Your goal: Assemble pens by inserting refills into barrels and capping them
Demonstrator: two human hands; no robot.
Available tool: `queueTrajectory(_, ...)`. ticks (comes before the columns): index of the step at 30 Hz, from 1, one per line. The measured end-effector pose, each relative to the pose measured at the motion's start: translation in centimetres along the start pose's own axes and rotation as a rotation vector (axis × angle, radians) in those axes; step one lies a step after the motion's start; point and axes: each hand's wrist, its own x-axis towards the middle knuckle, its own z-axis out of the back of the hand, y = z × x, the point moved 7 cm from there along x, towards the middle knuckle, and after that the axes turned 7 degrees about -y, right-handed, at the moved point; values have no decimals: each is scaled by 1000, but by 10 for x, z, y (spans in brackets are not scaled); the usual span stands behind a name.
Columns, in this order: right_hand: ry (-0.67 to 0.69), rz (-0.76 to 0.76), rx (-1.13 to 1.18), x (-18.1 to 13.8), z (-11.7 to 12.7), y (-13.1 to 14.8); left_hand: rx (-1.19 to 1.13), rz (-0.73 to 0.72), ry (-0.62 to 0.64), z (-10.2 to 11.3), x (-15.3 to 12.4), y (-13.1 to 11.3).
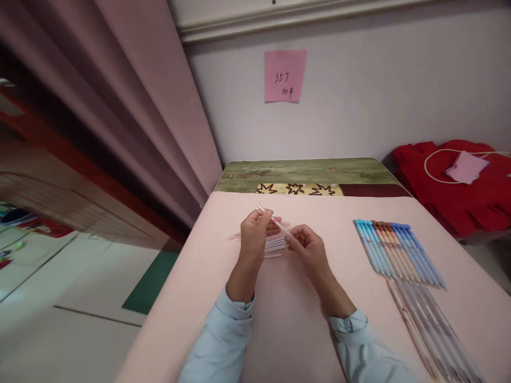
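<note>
My left hand (pixel 255 234) and my right hand (pixel 305 244) meet over the middle of a pale pink table (pixel 287 330). Both pinch a thin clear tube (pixel 275 221), which slants from upper left to lower right between them. Under the hands lies a small pile of several similar clear tubes (pixel 275 246). Whether the left hand holds more than the one tube I cannot make out.
A row of blue and brown pens (pixel 399 252) lies at the right. A row of clear pen barrels (pixel 433 330) runs toward the near right corner. Behind the table are a green patterned cloth (pixel 303 173), a wall with a pink note (pixel 285 75), a curtain (pixel 131 106) and red fabric (pixel 459 186).
</note>
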Motion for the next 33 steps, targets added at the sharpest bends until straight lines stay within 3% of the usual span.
queueTrajectory(4,18,-83,-52,-2,0,-8,-4,19,26,-2,-1,1)
queueTrajectory(12,42,-13,-23,-1,-4,-1,13,4,17,-1,0,1)
queueTrajectory(17,52,-125,-56,-5,-5,-6,19,3,22,-2,0,1)
queueTrajectory(23,7,3,-6,-2,-3,5,30,1,19,-2,0,2)
queueTrajectory(29,56,-128,-18,-5,-4,-9,41,-3,53,-4,-2,0)
queueTrajectory(33,32,-72,8,-3,-4,-4,40,-1,32,-2,-1,0)
